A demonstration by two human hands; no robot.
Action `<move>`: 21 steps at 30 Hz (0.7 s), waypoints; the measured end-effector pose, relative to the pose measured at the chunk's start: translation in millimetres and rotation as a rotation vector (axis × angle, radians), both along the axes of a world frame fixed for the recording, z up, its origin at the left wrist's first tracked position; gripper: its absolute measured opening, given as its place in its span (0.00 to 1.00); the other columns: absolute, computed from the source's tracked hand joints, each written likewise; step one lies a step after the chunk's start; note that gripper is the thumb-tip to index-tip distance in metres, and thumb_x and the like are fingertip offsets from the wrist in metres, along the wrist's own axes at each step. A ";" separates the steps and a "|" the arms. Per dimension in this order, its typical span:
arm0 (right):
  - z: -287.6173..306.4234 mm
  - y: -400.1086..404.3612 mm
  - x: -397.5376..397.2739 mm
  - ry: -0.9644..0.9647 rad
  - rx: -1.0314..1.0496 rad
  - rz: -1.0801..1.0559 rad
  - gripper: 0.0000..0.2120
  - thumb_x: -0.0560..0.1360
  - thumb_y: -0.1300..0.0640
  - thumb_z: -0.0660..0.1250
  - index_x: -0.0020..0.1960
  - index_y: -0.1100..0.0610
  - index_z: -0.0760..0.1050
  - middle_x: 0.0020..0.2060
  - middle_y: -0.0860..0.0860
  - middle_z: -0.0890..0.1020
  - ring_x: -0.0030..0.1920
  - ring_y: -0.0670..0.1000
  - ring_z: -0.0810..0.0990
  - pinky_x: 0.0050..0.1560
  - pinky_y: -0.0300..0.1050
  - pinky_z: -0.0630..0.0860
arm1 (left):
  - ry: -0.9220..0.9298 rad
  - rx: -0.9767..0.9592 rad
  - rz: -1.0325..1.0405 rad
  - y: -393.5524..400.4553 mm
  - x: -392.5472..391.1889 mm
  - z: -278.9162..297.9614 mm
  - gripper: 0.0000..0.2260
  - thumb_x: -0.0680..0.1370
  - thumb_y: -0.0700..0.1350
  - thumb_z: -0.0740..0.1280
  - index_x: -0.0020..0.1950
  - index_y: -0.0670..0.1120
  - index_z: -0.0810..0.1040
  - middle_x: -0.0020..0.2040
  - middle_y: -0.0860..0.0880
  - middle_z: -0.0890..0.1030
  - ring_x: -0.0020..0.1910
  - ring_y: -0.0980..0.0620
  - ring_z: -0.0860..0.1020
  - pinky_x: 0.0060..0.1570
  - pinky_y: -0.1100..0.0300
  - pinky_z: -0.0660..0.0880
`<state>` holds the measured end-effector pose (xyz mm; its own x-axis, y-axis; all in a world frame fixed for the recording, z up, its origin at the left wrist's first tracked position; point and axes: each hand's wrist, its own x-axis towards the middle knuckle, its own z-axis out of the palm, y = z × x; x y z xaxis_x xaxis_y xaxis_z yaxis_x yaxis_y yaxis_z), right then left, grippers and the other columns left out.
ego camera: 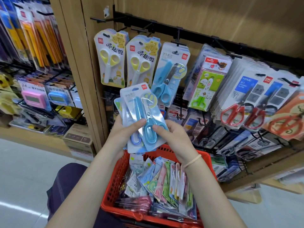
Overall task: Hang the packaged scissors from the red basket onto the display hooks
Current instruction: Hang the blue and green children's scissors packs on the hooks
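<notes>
Slippage is looking like the main risk: the left hand [126, 129] is gripping a fanned stack of packaged scissors [141, 116], thumb pressing across the glossy front, while the right hand [171, 137] is pinching the lower edge of the front pack with thumb and fingers curling round it. With several slick plastic cards sitting loosely on one another, pulling one free could be dragging its neighbours out, and they would be dropping straight down into the red basket [115, 181] lying below both wrists, or past its rim to the floor. A second hazard is the small hang hole near the top of each card, farthest from the fingers; missing the hook tip could be bending or tearing it. The front pack is showing blue-handled scissors with a blue blade cover under a clear blister on a pale blue card, red logo in the upper corner. Just above and to the right of the hands, a matching blue pack [171, 76] is hanging on a display hook [176, 42], probably the target. More packs are standing on edge in the basket.
</notes>
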<state>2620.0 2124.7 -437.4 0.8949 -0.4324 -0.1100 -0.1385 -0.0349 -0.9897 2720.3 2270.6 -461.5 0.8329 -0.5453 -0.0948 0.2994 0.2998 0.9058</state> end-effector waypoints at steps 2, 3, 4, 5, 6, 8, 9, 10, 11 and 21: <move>0.3 -1.7 1.4 -0.060 0.055 -0.034 0.13 0.79 0.56 0.70 0.61 0.61 0.79 0.55 0.57 0.85 0.56 0.57 0.84 0.58 0.54 0.80 | 0.013 -0.012 0.007 0.2 1.3 -0.5 0.32 0.69 0.42 0.79 0.71 0.42 0.73 0.61 0.41 0.84 0.55 0.43 0.85 0.48 0.51 0.84; 0.6 -2.2 2.4 -0.093 0.084 -0.060 0.13 0.79 0.55 0.70 0.62 0.60 0.78 0.56 0.57 0.85 0.58 0.58 0.84 0.59 0.55 0.80 | 0.016 -0.013 0.004 0.5 2.1 -1.2 0.34 0.69 0.41 0.81 0.72 0.42 0.72 0.61 0.41 0.84 0.56 0.42 0.85 0.50 0.49 0.83; 0.5 -2.5 3.9 -0.126 0.114 -0.093 0.14 0.79 0.54 0.70 0.62 0.59 0.78 0.57 0.57 0.85 0.59 0.59 0.83 0.60 0.56 0.79 | 0.019 -0.010 0.005 0.9 2.5 -2.3 0.35 0.68 0.42 0.82 0.72 0.43 0.72 0.61 0.41 0.84 0.57 0.41 0.84 0.52 0.46 0.83; 1.8 -2.4 4.8 -0.157 0.134 -0.128 0.15 0.78 0.52 0.70 0.61 0.57 0.77 0.58 0.56 0.84 0.59 0.59 0.83 0.59 0.57 0.79 | 0.026 -0.002 0.018 1.1 2.7 -2.6 0.36 0.67 0.43 0.83 0.72 0.44 0.72 0.61 0.42 0.84 0.57 0.41 0.84 0.54 0.45 0.82; 3.2 -3.2 6.5 -0.188 0.140 -0.163 0.14 0.78 0.51 0.70 0.61 0.56 0.77 0.58 0.56 0.84 0.58 0.59 0.83 0.58 0.57 0.79 | 0.035 0.000 0.040 1.9 2.1 -2.9 0.36 0.67 0.43 0.83 0.72 0.45 0.72 0.61 0.44 0.85 0.57 0.42 0.84 0.54 0.45 0.82; 10.1 -6.1 10.3 -0.250 0.105 -0.191 0.09 0.80 0.54 0.67 0.58 0.55 0.76 0.55 0.53 0.84 0.53 0.56 0.83 0.50 0.53 0.81 | 0.042 0.000 0.096 3.1 1.5 -3.2 0.33 0.67 0.44 0.80 0.69 0.47 0.73 0.59 0.47 0.86 0.56 0.44 0.85 0.54 0.46 0.82; 15.1 -7.8 12.5 -0.272 0.077 -0.194 0.06 0.81 0.55 0.65 0.57 0.54 0.75 0.52 0.51 0.84 0.49 0.54 0.83 0.43 0.50 0.81 | 0.041 0.003 0.121 4.2 0.8 -2.1 0.30 0.67 0.44 0.78 0.68 0.49 0.73 0.57 0.49 0.86 0.56 0.46 0.85 0.53 0.48 0.82; 20.8 -9.5 15.0 -0.289 0.053 -0.199 0.05 0.82 0.56 0.64 0.57 0.54 0.74 0.50 0.50 0.84 0.46 0.52 0.82 0.37 0.47 0.80 | 0.034 0.004 0.143 4.8 0.7 -2.0 0.27 0.69 0.43 0.77 0.66 0.50 0.73 0.56 0.50 0.86 0.55 0.47 0.85 0.51 0.50 0.82; 26.5 -11.4 17.6 -0.303 0.034 -0.216 0.04 0.83 0.57 0.64 0.57 0.54 0.74 0.49 0.49 0.84 0.44 0.51 0.82 0.34 0.45 0.79 | 0.020 0.005 0.167 5.1 1.0 -1.5 0.24 0.71 0.41 0.76 0.64 0.51 0.73 0.55 0.51 0.86 0.55 0.48 0.85 0.49 0.52 0.82; 36.8 -17.5 43.5 -0.331 0.048 -0.339 0.02 0.83 0.55 0.64 0.55 0.52 0.74 0.56 0.58 0.82 0.44 0.53 0.83 0.30 0.42 0.77 | -0.079 0.049 0.236 1.6 3.9 6.8 0.26 0.73 0.39 0.79 0.65 0.55 0.72 0.60 0.52 0.84 0.57 0.51 0.84 0.61 0.43 0.79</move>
